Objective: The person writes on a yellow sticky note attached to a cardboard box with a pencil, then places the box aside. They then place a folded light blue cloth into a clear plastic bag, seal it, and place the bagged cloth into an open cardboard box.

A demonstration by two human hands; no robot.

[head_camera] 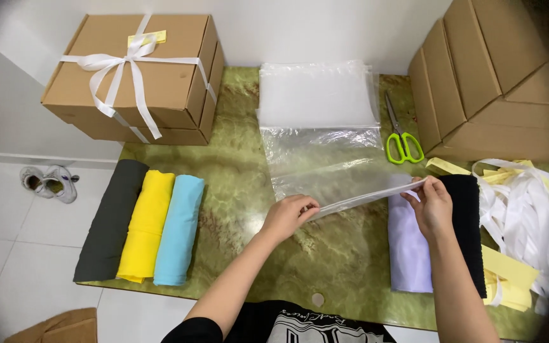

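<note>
Centre frame, left hand (289, 215) and right hand (432, 204) each pinch one end of a clear plastic bag (332, 166), fingers pressed together on its near edge, stretched taut above the green marble table (249, 209). Lavender cloth (409, 248) and black cloth (468, 228) lie under right wrist. Lower left: dark, yellow, light-blue rolls (144, 225). Farther: bag stack (316, 95), green scissors (400, 136), ribboned box (136, 76) upper left, plain boxes (490, 76) upper right.

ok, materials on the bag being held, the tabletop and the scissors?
Bag: thin clear plastic film, glossy and wrinkled; the table shows through it. Both the left hand and the right hand pinch its edge. Tabletop: green marbled, shiny, stone or a laminate imitation. Scissors: grey metal blades, lime-green handles, likely plastic.
</note>
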